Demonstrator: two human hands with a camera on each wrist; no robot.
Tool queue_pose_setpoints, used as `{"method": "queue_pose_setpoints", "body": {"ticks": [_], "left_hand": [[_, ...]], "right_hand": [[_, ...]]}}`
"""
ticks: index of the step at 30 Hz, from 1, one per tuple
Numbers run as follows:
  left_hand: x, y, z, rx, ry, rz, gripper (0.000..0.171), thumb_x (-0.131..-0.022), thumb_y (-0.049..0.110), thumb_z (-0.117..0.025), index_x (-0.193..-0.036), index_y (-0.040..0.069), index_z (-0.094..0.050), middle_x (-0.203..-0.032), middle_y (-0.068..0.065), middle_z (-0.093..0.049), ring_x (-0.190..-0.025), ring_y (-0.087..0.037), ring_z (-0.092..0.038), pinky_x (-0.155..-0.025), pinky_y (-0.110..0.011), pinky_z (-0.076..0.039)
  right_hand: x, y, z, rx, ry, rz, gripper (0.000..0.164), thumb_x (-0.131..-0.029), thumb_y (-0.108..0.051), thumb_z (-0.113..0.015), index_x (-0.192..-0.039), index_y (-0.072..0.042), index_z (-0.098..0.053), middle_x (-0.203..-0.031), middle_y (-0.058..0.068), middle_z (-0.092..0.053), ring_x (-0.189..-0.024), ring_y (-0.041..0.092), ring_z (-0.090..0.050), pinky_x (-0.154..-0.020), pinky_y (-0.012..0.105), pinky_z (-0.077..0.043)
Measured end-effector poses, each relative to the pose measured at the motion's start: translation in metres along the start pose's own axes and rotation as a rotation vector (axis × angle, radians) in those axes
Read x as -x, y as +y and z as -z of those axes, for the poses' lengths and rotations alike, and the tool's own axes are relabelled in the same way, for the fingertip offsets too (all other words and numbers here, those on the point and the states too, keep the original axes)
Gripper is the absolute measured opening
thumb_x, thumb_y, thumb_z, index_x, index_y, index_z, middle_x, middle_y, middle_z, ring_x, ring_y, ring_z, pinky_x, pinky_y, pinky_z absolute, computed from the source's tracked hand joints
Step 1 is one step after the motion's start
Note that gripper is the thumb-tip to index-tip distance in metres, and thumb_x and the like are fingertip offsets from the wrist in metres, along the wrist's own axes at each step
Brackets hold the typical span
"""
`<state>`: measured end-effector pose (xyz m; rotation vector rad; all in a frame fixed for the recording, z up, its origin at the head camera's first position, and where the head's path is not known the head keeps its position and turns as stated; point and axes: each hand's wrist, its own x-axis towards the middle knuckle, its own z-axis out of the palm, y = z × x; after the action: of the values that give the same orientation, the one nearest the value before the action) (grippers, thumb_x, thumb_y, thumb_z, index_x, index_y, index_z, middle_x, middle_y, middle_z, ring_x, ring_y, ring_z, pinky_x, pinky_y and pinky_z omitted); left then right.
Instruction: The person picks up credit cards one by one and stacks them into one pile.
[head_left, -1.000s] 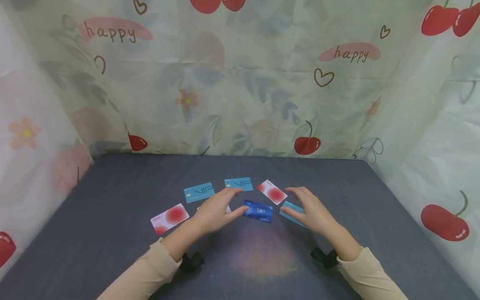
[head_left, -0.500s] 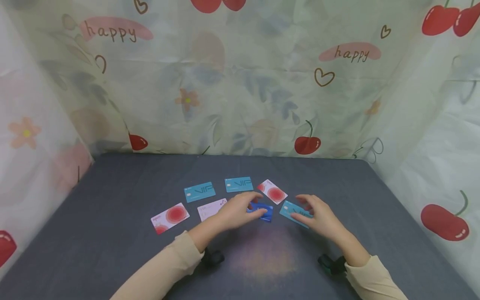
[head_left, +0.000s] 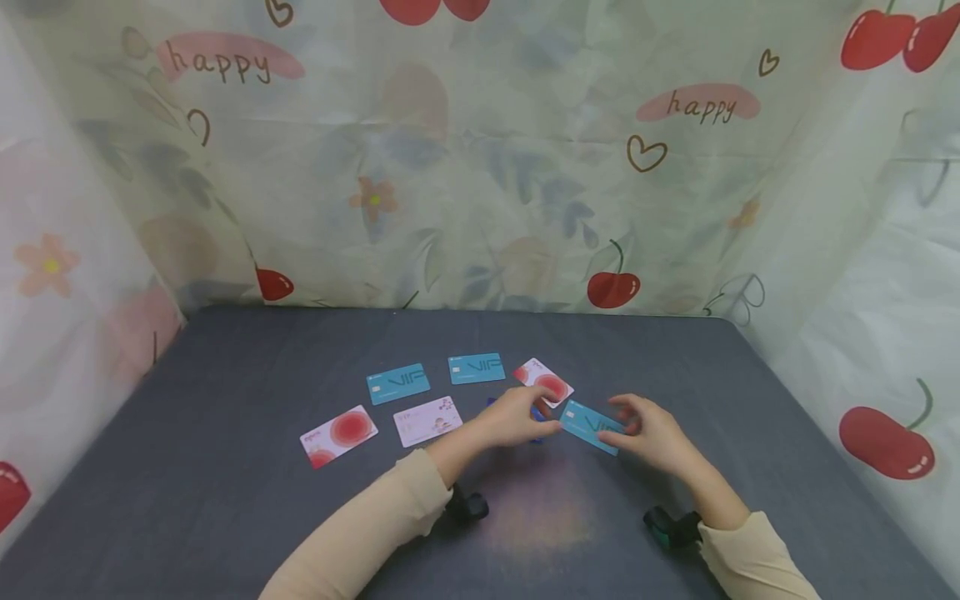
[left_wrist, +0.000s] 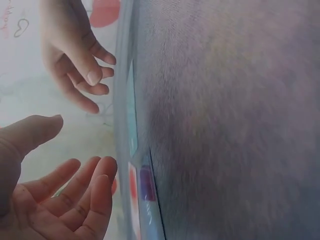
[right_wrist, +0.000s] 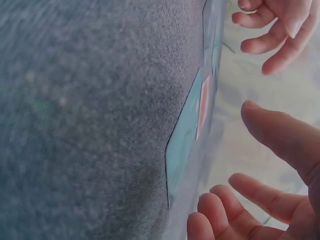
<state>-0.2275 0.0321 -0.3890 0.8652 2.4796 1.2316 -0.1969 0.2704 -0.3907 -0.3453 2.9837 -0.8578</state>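
My left hand (head_left: 517, 417) hovers over a dark blue card (head_left: 537, 413), which it mostly covers in the head view. Its fingers are loosely bent, with a gap between thumb and fingertips, and it holds nothing. To the right, my right hand (head_left: 654, 435) hangs by the right end of a light blue VIP card (head_left: 587, 423). Thumb and fingers stand apart there too, as the right wrist view shows, where that light blue card (right_wrist: 182, 142) lies flat on the cloth. Just behind lies a pink card with red circles (head_left: 534, 375).
Two more light blue VIP cards (head_left: 397, 383) lie farther back on the dark grey table (head_left: 247, 358). A pale pink card (head_left: 427, 421) and another red-circled card (head_left: 339, 437) lie to the left. A printed curtain (head_left: 480, 208) surrounds the table's back and sides.
My left hand has moved right, from over the pale pink card to over the dark blue one. My right hand has shifted slightly right and nearer me, uncovering the light blue card. The cards stay put.
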Motion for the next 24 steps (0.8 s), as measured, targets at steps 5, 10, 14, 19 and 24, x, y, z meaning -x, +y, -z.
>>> {"method": "queue_pose_setpoints", "body": {"ticks": [5, 10, 14, 19, 24], "left_hand": [[-0.008, 0.003, -0.008, 0.013, 0.017, 0.027, 0.045, -0.082, 0.02, -0.069, -0.12, -0.001, -0.055, -0.096, -0.012, -0.069, -0.076, -0.014, -0.062, -0.067, -0.017, -0.046], [-0.016, 0.002, -0.015, 0.008, 0.047, 0.062, 0.045, -0.08, 0.017, -0.07, -0.117, -0.003, -0.056, -0.091, -0.013, -0.07, -0.072, -0.011, -0.06, -0.064, -0.015, -0.044], [-0.022, 0.0, -0.02, 0.043, 0.061, 0.104, 0.043, -0.079, 0.014, -0.072, -0.115, -0.005, -0.057, -0.088, -0.014, -0.07, -0.062, -0.007, -0.055, -0.058, -0.014, -0.042], [-0.028, -0.003, -0.025, 0.08, 0.077, 0.167, 0.042, -0.077, 0.012, -0.073, -0.113, -0.005, -0.058, -0.08, -0.012, -0.069, -0.054, -0.006, -0.052, -0.053, -0.015, -0.041], [-0.032, -0.004, -0.028, 0.076, 0.073, 0.222, 0.042, -0.077, 0.013, -0.074, -0.113, -0.004, -0.059, -0.073, -0.007, -0.064, -0.053, -0.007, -0.052, -0.052, -0.016, -0.04]], "right_hand": [[0.001, 0.003, 0.002, -0.034, -0.041, -0.064, 0.058, -0.078, -0.027, -0.074, -0.122, 0.004, -0.052, -0.098, 0.018, -0.062, -0.078, 0.019, -0.059, -0.064, 0.03, -0.048], [0.001, 0.009, 0.003, -0.043, -0.087, -0.115, 0.063, -0.076, -0.029, -0.076, -0.123, 0.004, -0.05, -0.096, 0.017, -0.06, -0.075, 0.016, -0.057, -0.064, 0.029, -0.046], [0.0, 0.013, 0.005, -0.047, -0.121, -0.149, 0.066, -0.075, -0.03, -0.076, -0.123, 0.004, -0.048, -0.098, 0.019, -0.059, -0.077, 0.017, -0.057, -0.065, 0.03, -0.046], [-0.001, 0.016, 0.005, -0.039, -0.148, -0.178, 0.065, -0.074, -0.03, -0.078, -0.121, 0.005, -0.048, -0.098, 0.02, -0.058, -0.079, 0.019, -0.056, -0.067, 0.032, -0.046], [-0.002, 0.017, 0.005, -0.028, -0.165, -0.192, 0.064, -0.073, -0.029, -0.078, -0.118, 0.005, -0.049, -0.099, 0.021, -0.058, -0.083, 0.023, -0.056, -0.071, 0.036, -0.046]]}}
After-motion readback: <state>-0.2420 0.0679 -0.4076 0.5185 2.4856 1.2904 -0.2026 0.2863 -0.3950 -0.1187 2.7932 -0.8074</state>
